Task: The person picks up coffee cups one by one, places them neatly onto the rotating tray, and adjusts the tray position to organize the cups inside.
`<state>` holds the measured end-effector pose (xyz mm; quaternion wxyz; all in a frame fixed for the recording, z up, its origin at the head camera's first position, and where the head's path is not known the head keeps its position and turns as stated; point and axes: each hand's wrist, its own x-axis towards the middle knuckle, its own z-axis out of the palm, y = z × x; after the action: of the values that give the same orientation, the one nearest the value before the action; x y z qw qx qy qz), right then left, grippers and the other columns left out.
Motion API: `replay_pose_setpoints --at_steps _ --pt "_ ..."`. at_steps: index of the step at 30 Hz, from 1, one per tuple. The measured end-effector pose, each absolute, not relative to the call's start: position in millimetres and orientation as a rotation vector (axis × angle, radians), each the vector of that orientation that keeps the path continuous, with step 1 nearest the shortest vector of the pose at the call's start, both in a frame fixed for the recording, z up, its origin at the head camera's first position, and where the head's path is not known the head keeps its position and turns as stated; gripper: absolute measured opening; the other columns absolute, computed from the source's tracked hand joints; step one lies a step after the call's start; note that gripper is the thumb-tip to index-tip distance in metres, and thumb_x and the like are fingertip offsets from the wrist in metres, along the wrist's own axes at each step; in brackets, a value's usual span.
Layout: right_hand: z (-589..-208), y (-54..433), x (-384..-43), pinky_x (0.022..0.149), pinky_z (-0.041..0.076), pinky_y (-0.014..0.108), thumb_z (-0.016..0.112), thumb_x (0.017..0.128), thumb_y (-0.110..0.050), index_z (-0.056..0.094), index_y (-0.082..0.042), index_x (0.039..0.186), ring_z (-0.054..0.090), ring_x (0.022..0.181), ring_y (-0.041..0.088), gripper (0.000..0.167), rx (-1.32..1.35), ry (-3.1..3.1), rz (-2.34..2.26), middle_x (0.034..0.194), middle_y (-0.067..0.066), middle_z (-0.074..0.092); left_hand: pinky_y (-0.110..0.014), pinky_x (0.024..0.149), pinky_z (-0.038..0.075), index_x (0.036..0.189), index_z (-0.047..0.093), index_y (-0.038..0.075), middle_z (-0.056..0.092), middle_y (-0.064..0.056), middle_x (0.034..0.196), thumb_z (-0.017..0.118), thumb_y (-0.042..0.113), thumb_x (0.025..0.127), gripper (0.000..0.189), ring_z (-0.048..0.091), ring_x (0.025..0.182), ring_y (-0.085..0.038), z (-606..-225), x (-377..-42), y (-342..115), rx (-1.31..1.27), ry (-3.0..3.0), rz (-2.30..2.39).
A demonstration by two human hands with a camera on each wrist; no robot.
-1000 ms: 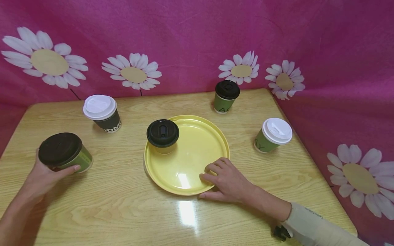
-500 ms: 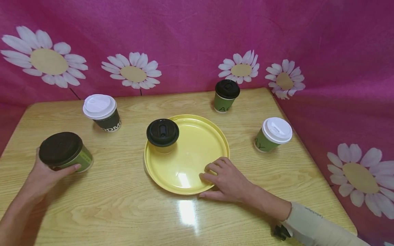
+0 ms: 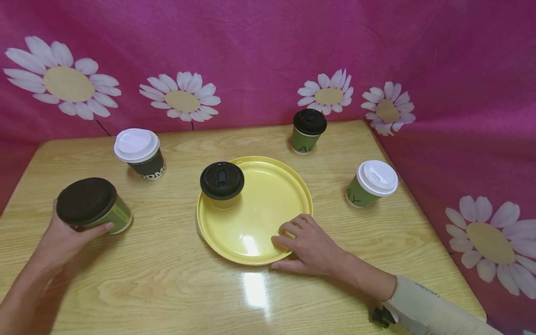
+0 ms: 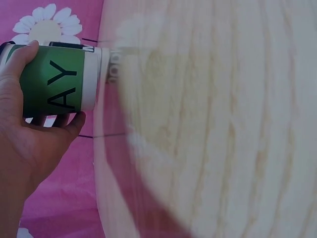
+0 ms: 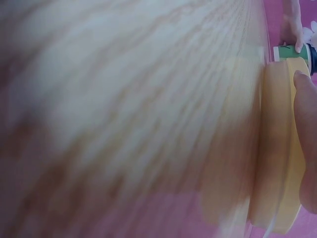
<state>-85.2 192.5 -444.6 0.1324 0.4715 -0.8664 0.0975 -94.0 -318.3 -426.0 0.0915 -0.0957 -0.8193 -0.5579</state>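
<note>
On the left, my left hand (image 3: 63,242) grips a green paper coffee cup (image 3: 117,216) with a black lid. Dark letters "AY" show on its green side (image 4: 52,82) in the left wrist view. The cup tilts a little in the head view and seems just off the table. My right hand (image 3: 310,246) pinches the near right rim of a round yellow tray (image 3: 268,200), fingers inside and thumb outside. A yellow cup with a black lid (image 3: 222,181) stands at the tray's left side.
A dark cup with a white lid (image 3: 146,167) stands at the back left. At the back right is a green cup with a black lid (image 3: 304,141); nearer the right edge is a green one with a white lid (image 3: 361,193). A pink flowered cloth (image 3: 251,56) hangs behind the table.
My left hand and the green cup have shifted slightly to the right and a little away from me. The right hand and the tray have not moved.
</note>
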Motion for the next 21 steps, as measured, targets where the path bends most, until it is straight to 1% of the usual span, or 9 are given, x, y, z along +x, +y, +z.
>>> replay_pose_setpoints --at_steps 4,8,10,11,16,20,21 --pt "-444.9 192.5 -84.6 0.09 0.043 0.044 0.054 0.09 -0.069 0.069 -0.021 0.106 0.055 0.093 0.022 0.053 1.363 -2.514 0.288 0.102 0.0 0.061 -0.01 0.094 0.038 0.14 0.05 0.012 0.061 0.012 0.12 0.073 -0.025 0.069 0.083 0.054 0.11 -0.001 -420.6 -95.2 -312.7 -0.323 -2.442 -1.614" --pt "-445.0 192.6 -84.3 0.09 0.043 0.045 0.053 0.09 -0.07 0.069 -0.021 0.106 0.055 0.094 0.022 0.054 1.361 -2.519 0.283 0.102 0.0 0.06 -0.008 0.094 0.036 0.141 0.047 0.018 0.058 0.015 0.121 0.075 -0.021 0.071 0.085 0.052 0.11 0.001 -415.2 -91.2 -306.5 -0.301 -2.486 -1.573" --pt "-445.0 192.5 -84.4 0.09 0.043 0.044 0.054 0.09 -0.07 0.07 -0.021 0.106 0.055 0.093 0.022 0.054 1.362 -2.52 0.283 0.102 0.0 0.061 -0.009 0.095 0.035 0.141 0.046 0.017 0.058 0.014 0.121 0.075 -0.021 0.07 0.086 0.052 0.111 0.001 -412.4 -90.9 -303.3 -0.307 -2.486 -1.57" --pt "-444.9 192.5 -84.6 0.09 0.043 0.044 0.054 0.09 -0.07 0.07 -0.021 0.106 0.055 0.093 0.022 0.054 1.363 -2.519 0.283 0.102 0.0 0.061 -0.008 0.095 0.035 0.142 0.045 0.018 0.057 0.015 0.122 0.076 -0.02 0.071 0.087 0.051 0.111 0.001 -411.2 -90.1 -302.0 -0.305 -2.497 -1.562" --pt "-444.5 192.3 -85.0 0.09 0.043 0.044 0.056 0.089 -0.069 0.07 -0.021 0.106 0.055 0.093 0.022 0.053 1.368 -2.52 0.288 0.101 0.0 0.061 -0.009 0.094 0.037 0.144 0.044 0.016 0.056 0.011 0.125 0.075 -0.023 0.069 0.09 0.051 0.112 -0.001 -406.8 -90.1 -293.8 -0.351 -2.479 -1.606" --pt "-444.1 192.3 -85.3 0.09 0.043 0.044 0.056 0.089 -0.069 0.069 -0.021 0.106 0.055 0.093 0.022 0.053 1.368 -2.522 0.29 0.101 -0.001 0.061 -0.011 0.092 0.042 0.144 0.044 0.012 0.057 0.006 0.125 0.073 -0.026 0.068 0.09 0.055 0.111 -0.003 -403.9 -89.4 -287.2 -0.38 -2.436 -1.71" --pt "-444.0 192.3 -85.3 0.09 0.043 0.044 0.056 0.089 -0.069 0.069 -0.021 0.106 0.055 0.093 0.022 0.053 1.368 -2.523 0.289 0.101 -0.001 0.061 -0.01 0.092 0.042 0.144 0.043 0.013 0.057 0.006 0.126 0.073 -0.025 0.068 0.09 0.054 0.112 -0.002 -403.3 -88.7 -285.9 -0.387 -2.446 -1.697"
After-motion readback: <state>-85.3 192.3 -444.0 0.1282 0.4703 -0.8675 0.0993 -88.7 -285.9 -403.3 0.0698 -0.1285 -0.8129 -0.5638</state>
